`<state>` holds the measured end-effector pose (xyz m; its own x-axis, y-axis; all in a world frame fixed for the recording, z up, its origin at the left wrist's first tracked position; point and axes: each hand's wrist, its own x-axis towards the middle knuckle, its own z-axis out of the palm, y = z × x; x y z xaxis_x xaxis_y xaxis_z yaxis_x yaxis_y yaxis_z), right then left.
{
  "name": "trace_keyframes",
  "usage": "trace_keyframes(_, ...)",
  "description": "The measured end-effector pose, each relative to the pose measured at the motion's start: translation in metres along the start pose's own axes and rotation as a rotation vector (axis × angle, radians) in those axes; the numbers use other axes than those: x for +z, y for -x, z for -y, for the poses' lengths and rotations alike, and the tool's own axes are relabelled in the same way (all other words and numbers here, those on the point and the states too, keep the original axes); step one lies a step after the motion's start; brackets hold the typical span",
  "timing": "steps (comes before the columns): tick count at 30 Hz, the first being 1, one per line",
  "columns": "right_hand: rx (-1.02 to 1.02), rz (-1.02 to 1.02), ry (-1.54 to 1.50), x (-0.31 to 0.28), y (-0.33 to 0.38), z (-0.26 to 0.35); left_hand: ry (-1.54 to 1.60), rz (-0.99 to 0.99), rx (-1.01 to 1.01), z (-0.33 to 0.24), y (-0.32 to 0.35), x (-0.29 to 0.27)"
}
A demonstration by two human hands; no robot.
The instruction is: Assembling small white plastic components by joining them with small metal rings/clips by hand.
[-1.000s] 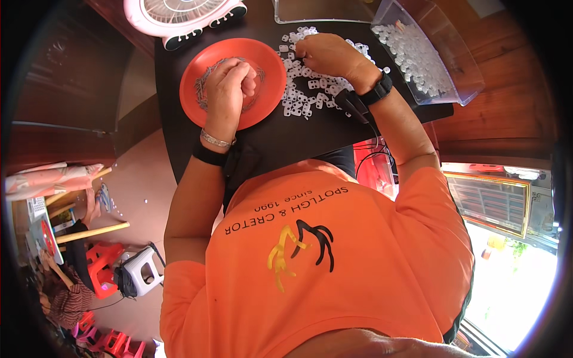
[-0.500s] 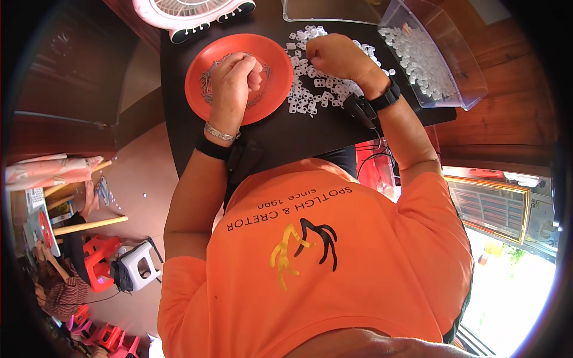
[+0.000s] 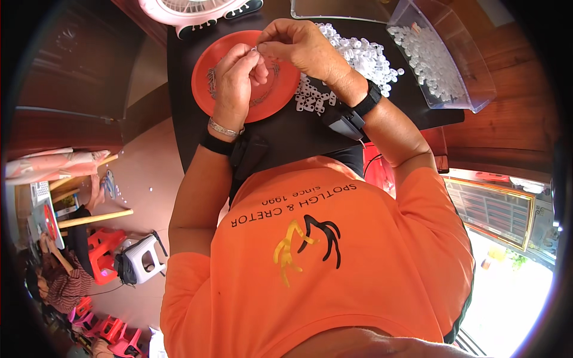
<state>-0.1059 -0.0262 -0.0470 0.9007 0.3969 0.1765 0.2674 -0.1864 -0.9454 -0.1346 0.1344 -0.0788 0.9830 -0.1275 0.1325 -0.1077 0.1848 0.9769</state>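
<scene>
Over the red plate (image 3: 276,106), my left hand (image 3: 234,80) is closed, thumb and forefinger pinched together; what they grip is too small to make out. My right hand (image 3: 307,49) reaches in from the right, and its pinched fingertips meet those of the left. A tiny white plastic piece (image 3: 255,49) shows between the fingertips, partly covered. Thin grey metal nails (image 3: 212,82) lie in the plate, some hidden beneath my left hand. Beside the plate, small white plastic pieces with holes (image 3: 364,56) lie heaped on the dark table (image 3: 286,134), partly behind my right hand.
A clear plastic bin (image 3: 474,83) with many white pieces stands at the table's right. A pink-and-white fan (image 3: 197,13) stands at the back left. On the floor at left are a red stool (image 3: 104,253) and a white stool (image 3: 145,259). Another person's striped clothing (image 3: 68,289) shows there.
My right hand has moved left from the white pieces to my left hand, and their fingertips now meet. My left hand stays over the plate, still closed.
</scene>
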Motion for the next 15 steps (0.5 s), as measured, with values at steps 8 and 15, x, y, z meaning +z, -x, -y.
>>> trace_keyframes(8, 0.037, 0.017, 0.001, 0.001, -0.001, -0.004, -0.006, -0.037, 0.000, 0.001, 0.000, 0.000)
trace_keyframes(15, 0.001, 0.100, -0.023, -0.012, -0.007, -0.007, -0.007, 0.008, 0.042, -0.001, 0.000, -0.001)
